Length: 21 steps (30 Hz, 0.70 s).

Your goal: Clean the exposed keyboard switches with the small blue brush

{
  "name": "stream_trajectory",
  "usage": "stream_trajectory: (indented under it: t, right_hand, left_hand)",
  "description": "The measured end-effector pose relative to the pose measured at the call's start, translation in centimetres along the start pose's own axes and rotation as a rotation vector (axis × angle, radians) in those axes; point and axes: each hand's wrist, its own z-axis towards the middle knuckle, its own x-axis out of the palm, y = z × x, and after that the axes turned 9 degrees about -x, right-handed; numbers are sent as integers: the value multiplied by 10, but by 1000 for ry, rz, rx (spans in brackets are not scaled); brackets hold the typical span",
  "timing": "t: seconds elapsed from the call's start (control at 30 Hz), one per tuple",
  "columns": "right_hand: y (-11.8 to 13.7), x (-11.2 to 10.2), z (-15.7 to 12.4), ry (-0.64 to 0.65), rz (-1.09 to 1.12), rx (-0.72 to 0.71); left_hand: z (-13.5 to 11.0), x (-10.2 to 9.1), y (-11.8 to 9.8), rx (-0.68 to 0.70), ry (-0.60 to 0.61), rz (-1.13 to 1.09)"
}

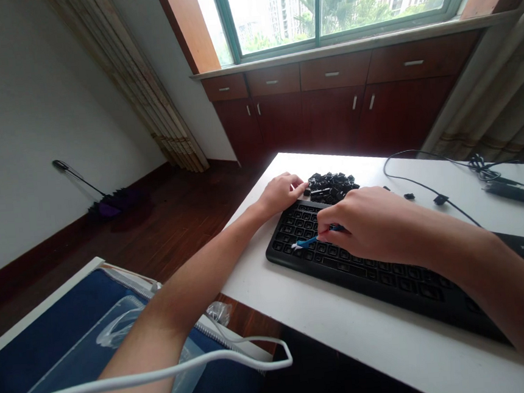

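Note:
A black keyboard [366,285] with its keycaps taken off lies slantwise on the white table. My right hand [360,221] is above its left part, fingers pinched round a small blue brush [309,242]. The brush's white bristles touch the bare key sockets near the keyboard's near left corner. My left hand [282,193] rests at the far left corner, palm down with the fingers loosely bent and the thumb apart. Its fingertips are close to a heap of black keycaps [332,187] behind the keyboard. My right forearm hides part of the keyboard.
Several loose keycaps [409,196] and a black cable [398,176] lie behind the keyboard. On the right is a dark, long object [518,192]. A white cord [203,359] crosses a blue zipped cover [55,349] at lower left. The white table [270,293] ends at left.

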Motion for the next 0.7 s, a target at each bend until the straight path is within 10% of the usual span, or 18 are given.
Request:
stream_trajectory:
  t: [0.33, 0.7]
  right_hand:
    - [15, -10, 6, -122, -273, 73]
    - [1, -5, 1, 6, 21, -46]
  left_hand:
    - [-1, -2, -1, -22, 40, -45]
    - [-1, -4, -1, -13, 65, -73]
